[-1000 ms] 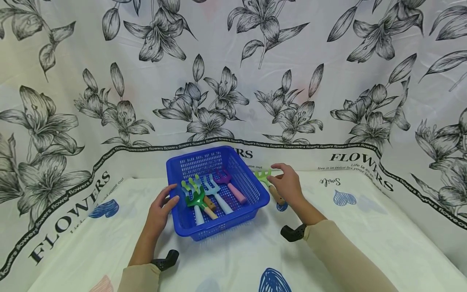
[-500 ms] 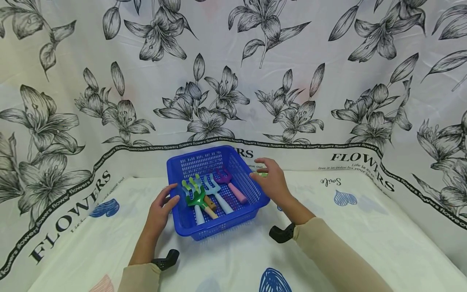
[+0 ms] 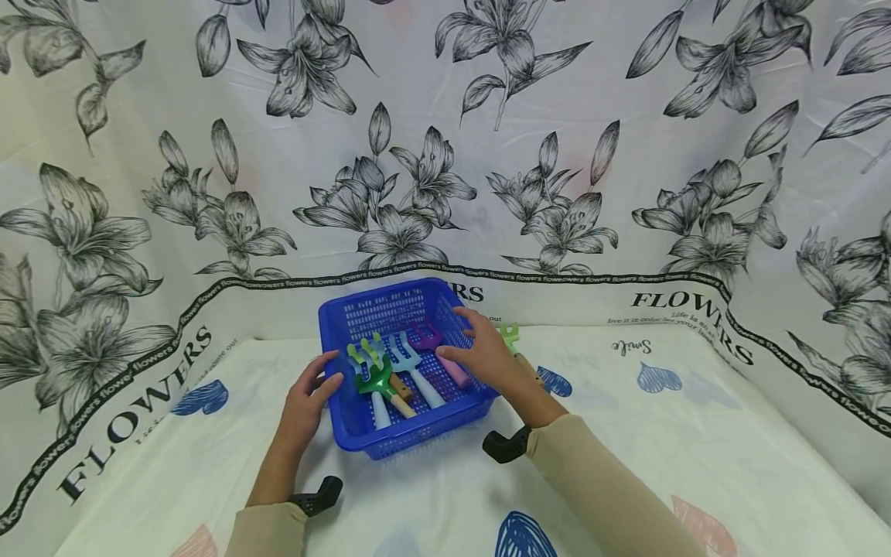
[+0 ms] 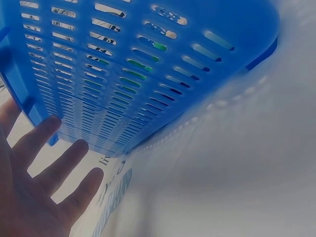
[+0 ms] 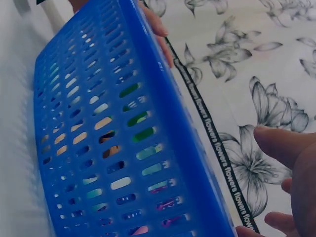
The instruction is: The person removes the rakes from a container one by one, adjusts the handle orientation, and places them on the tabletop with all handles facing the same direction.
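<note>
A blue perforated plastic basket (image 3: 418, 441) stands tilted in the head view, with several small toy garden forks inside. Among them lie a light-blue fork (image 3: 424, 387), a dark-green fork (image 3: 378, 381) with a wooden handle, and a purple fork with a pink handle (image 3: 455, 371). At the basket's left rim is my left hand (image 3: 304, 398); its fingers look spread beside the wall in the left wrist view. My right hand (image 3: 493, 360) hovers over the right rim, thumb and fingers apart, holding nothing. Behind it lies a lime-green fork (image 3: 510, 336) outside the basket, partly hidden.
A white cloth (image 3: 431, 503) with blue and pink leaf-like prints covers the table. Behind it hangs a flower-printed curtain (image 3: 445, 201) with a black lettered band. Each wrist carries a black mount (image 3: 506, 446).
My right hand has moved left from beside the lime-green fork outside to above the basket's right rim. That fork's head shows again. My left hand and the basket have stayed put.
</note>
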`<state>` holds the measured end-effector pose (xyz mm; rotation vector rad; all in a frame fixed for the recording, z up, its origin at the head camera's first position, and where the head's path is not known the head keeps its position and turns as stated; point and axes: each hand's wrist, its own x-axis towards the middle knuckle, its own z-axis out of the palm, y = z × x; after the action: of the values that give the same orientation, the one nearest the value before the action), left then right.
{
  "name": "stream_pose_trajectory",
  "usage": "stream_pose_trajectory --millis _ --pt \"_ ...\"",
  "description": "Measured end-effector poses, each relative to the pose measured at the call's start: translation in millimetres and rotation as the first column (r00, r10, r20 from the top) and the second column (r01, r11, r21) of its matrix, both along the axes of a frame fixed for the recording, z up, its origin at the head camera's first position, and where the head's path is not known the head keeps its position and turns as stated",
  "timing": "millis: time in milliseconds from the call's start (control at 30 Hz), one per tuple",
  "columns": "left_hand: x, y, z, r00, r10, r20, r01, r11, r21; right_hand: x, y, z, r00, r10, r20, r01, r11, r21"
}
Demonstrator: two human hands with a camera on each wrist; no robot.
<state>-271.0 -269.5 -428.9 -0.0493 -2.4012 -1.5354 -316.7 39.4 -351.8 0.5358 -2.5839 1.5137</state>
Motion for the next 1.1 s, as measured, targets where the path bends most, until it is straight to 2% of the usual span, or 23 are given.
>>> stream_pose_trajectory --millis 133,333,667,767,933,1100 --pt "-0.4 0.0 0.5 1.000 -0.007 -0.017 0.007 1.000 0.001 -6.4 -3 -3.7 1.000 0.007 0.019 -0.009 0.996 0.092" --pt "0.3 -0.3 3.2 1.000 -0.004 -0.011 0.004 1.000 0.001 -14.5 -7 -5.1 0.996 0.086 0.036 -0.092 0.975 0.203" --pt "1.3 3.1 1.8 1.000 -0.008 0.000 0.008 1.000 0.018 -15.5 -10 -7.2 0.978 0.128 0.165 -0.169 0.950 0.263" --pt "1.0 3.0 1.0 1.000 -0.008 -0.003 0.008 1.000 0.020 -15.8 -9 -7.4 0.963 0.133 0.234 -0.192 0.949 0.251" --pt "1.3 3.1 -0.4 1.000 -0.006 0.002 0.006 1.000 0.020 -16.5 -11 -6.0 0.921 0.117 0.371 -0.222 0.942 0.253" --pt "1.6 3.5 0.0 1.000 0.002 -0.001 -0.002 1.000 0.017 -18.8 -13 -6.2 0.899 0.146 0.413 -0.282 0.915 0.290"
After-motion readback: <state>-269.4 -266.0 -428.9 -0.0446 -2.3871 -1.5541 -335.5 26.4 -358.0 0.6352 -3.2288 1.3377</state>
